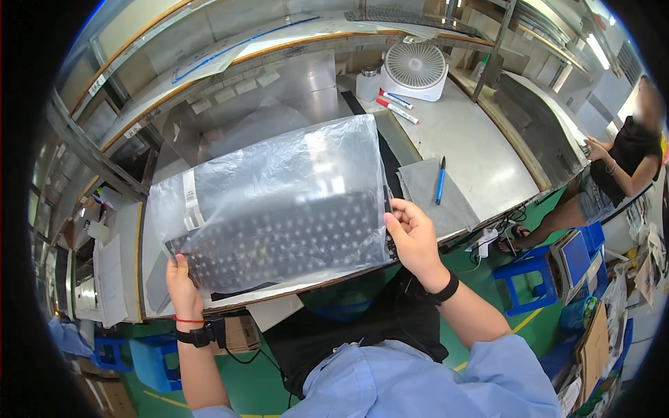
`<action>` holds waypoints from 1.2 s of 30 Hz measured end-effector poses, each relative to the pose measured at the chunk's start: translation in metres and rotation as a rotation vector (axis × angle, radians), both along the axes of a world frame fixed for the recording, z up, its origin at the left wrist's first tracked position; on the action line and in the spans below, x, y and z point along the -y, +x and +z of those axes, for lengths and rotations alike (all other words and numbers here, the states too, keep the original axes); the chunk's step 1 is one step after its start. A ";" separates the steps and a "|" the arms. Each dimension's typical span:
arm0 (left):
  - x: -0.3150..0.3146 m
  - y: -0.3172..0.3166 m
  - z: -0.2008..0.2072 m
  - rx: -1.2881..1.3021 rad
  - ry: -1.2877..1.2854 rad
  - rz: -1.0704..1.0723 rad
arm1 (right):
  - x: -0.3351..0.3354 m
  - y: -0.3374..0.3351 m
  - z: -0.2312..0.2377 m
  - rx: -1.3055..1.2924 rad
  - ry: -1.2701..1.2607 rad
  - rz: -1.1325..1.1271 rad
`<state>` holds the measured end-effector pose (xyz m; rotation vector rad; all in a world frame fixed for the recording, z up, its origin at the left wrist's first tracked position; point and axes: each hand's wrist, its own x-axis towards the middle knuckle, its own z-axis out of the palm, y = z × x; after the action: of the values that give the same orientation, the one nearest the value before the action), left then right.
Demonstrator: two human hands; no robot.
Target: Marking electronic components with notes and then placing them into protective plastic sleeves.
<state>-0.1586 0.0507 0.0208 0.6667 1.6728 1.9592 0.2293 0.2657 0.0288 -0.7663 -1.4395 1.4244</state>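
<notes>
left hand (pixel 180 277) pinches plastic bag (pixel 272 202) corner | right hand (pixel 412 237) grips dark perforated panel (pixel 286 244) edge, frame centre | bag held taut so panel fits

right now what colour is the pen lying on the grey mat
Blue: the pen on the grey mat shows best in the head view.

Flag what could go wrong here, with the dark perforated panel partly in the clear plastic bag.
1. The panel is gripped only at its two ends by the left hand and right hand; it could sag or slip.
2. Its edge might snag or tear the thin bag.
3. It hangs partly over the table edge, so a drop may reach the floor.
</notes>
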 end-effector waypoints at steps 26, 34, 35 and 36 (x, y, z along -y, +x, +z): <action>0.009 -0.008 -0.004 0.009 0.088 -0.062 | 0.012 0.004 -0.002 0.600 0.547 -0.002; 0.013 -0.016 -0.008 0.026 0.071 -0.075 | -0.005 0.035 0.001 0.338 0.293 0.429; 0.013 -0.016 -0.009 0.029 0.070 -0.077 | -0.007 0.039 0.003 0.353 0.291 0.421; 0.013 -0.016 -0.009 0.030 0.074 -0.092 | -0.009 0.042 0.005 0.368 0.289 0.413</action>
<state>-0.1744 0.0375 0.0121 0.7246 1.5310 1.9643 0.2718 0.2751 0.0333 -0.5847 -2.1322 1.3721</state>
